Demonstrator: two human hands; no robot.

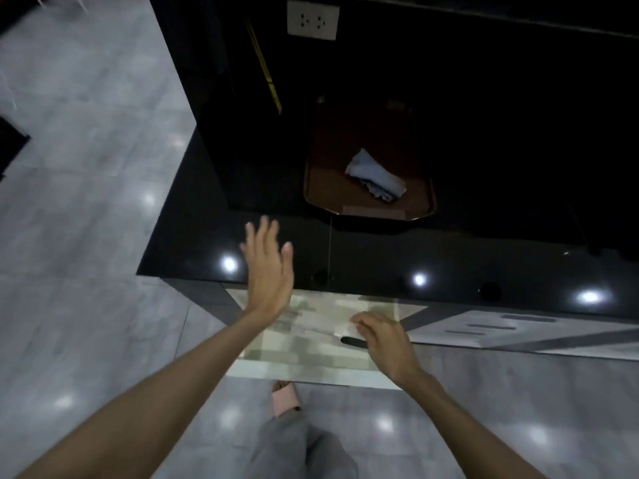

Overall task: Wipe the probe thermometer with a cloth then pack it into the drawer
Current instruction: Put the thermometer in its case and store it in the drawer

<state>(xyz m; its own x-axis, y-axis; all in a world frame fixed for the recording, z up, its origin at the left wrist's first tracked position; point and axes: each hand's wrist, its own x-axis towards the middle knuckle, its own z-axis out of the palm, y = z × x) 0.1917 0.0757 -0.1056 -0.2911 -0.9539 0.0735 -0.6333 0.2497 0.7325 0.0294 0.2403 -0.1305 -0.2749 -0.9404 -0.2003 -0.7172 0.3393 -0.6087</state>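
Note:
The probe thermometer (347,340) has a black handle and a thin metal probe pointing left. It lies low inside the open drawer (311,361), which is lined with pale patterned paper. My right hand (383,340) is over the drawer, its fingers curled on the handle's right end. My left hand (268,271) is raised at the counter's front edge with the palm flat, fingers spread and nothing in it. The light blue cloth (375,178) lies crumpled on a brown tray (311,188) further back on the counter, away from both hands.
The glossy black counter (380,257) runs across above the drawer. A wall socket (313,19) sits at the back. Pale cabinet fronts (484,326) with dark slots extend to the right. My foot in a pink slipper (285,397) stands on the grey tiled floor below the drawer.

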